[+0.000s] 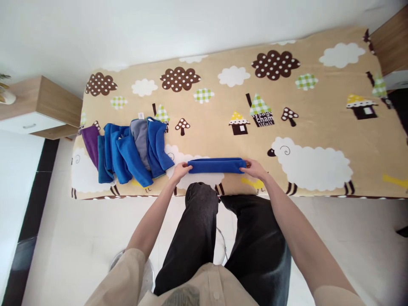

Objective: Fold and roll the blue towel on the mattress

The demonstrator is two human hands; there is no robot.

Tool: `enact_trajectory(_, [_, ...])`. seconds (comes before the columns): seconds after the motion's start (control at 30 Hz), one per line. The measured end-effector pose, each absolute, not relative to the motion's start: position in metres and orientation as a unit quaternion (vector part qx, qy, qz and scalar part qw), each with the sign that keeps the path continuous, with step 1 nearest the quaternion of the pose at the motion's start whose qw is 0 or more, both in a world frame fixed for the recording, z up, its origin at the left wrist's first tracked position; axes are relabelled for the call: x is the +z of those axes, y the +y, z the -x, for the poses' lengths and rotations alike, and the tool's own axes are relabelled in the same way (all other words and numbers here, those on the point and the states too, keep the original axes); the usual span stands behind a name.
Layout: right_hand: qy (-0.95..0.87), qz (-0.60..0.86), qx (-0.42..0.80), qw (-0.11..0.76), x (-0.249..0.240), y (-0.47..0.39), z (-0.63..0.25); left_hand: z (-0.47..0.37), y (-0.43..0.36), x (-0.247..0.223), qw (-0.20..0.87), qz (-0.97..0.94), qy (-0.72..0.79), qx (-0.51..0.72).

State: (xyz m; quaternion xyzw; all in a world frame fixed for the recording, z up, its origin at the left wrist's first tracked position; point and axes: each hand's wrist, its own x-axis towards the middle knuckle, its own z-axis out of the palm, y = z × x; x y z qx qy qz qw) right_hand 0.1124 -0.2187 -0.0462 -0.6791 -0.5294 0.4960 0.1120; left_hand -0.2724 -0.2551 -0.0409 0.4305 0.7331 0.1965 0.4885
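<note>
A blue cloth, folded into a long narrow strip, lies on the patterned bed cover near its front edge. My left hand pinches the strip's left end, its fingers closed on the fabric. At the opposite end, my right hand grips the cloth between thumb and fingers. To the left of my left hand lies a loose pile of cloths: several blue ones, a grey one and a purple one. Part of the pile is hidden where the pieces overlap.
The tan bed cover has sheep, clouds and houses on it. A wooden cabinet stands at the left, with a potted plant on top. Behind the bed is a white wall. A round stool shows below me.
</note>
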Motion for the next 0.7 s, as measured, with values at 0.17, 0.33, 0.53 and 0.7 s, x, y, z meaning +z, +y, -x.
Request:
enact_trajectory(0.17, [-0.616, 0.661, 0.427, 0.031, -0.036, -0.217, -0.108, 0.272, -0.261, -0.037, 0.519, -0.413, 0.701, 0.26])
enact_trajectory(0.33, [-0.673, 0.642, 0.366, -0.031, -0.031, -0.216, -0.098, 0.258, -0.263, -0.028, 0.626, -0.259, 0.625, 0.387])
enact_trajectory(0.53, [-0.741, 0.589, 0.278, -0.161, -0.013, -0.213, -0.073, 0.238, -0.254, -0.004, 0.638, -0.178, 0.552, 0.507])
enact_trajectory(0.7, [-0.787, 0.529, 0.254, -0.188, 0.005, -0.216, -0.036, 0.236, -0.246, 0.04, 0.578, -0.27, 0.518, 0.57])
